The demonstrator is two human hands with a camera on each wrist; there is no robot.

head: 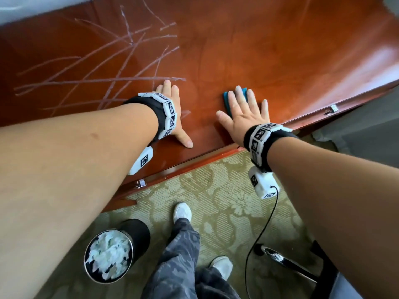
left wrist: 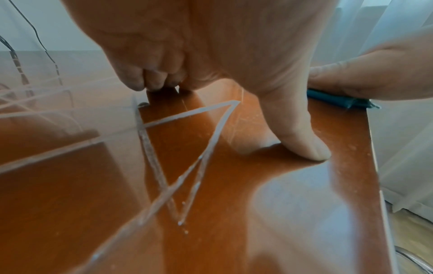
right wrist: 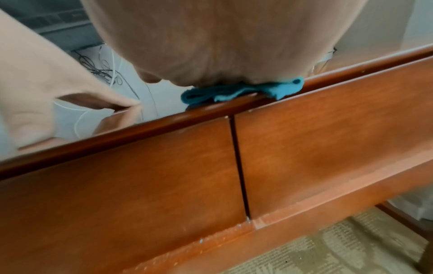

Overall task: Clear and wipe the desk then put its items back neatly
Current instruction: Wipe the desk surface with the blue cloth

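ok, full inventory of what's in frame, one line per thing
desk: 1, reddish-brown glossy wood, fills upper half of head view
streaks: many, whitish, on the desk's left part, beyond the left hand
cloth: 1, blue, flat on the desk under the right hand
bin: 1, black, white crumpled contents, on the carpet by the left foot
carpet: 1, green floral, floor below the desk
cable: 1, black, hangs from the right wrist unit
left hand: flat on the desk, holds nothing
right hand: fingers straight, presses the cloth
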